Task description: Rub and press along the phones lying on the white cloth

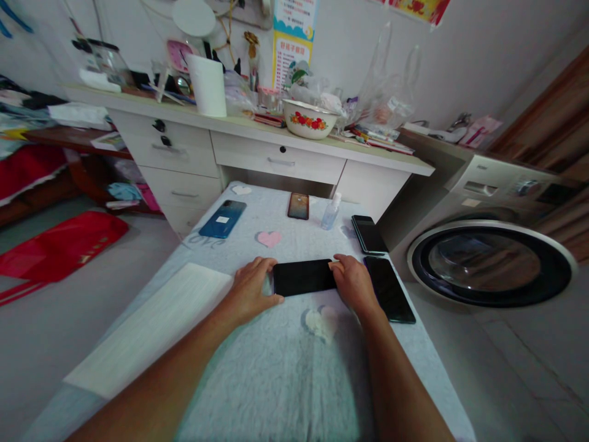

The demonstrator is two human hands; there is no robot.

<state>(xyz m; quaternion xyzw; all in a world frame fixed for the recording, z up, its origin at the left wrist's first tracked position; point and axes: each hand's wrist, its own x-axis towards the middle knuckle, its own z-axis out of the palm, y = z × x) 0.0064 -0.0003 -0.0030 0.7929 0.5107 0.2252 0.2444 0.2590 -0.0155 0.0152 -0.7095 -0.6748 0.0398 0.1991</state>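
A smartphone (304,277) with a dark screen lies sideways, face up, between my two hands, on or just above the cloth-covered table (276,374). My left hand (252,287) grips its left end, thumb at the near corner and fingers at the far one. At the right end is my right hand (355,283), fingers closed around a small orange-tan piece (335,264) that meets the screen's edge; its kind is unclear. Just right of that hand lies a larger dark phone or small tablet (390,290). Beyond it are stacked dark phones (369,234).
A blue phone (224,219) with a white label lies far left, a brown-gold phone (299,206) at the far edge. Beside it stands a clear spray bottle (330,213). A long whitish sheet (151,328) lies left. Behind are a white desk (276,161) and a washing machine (488,233).
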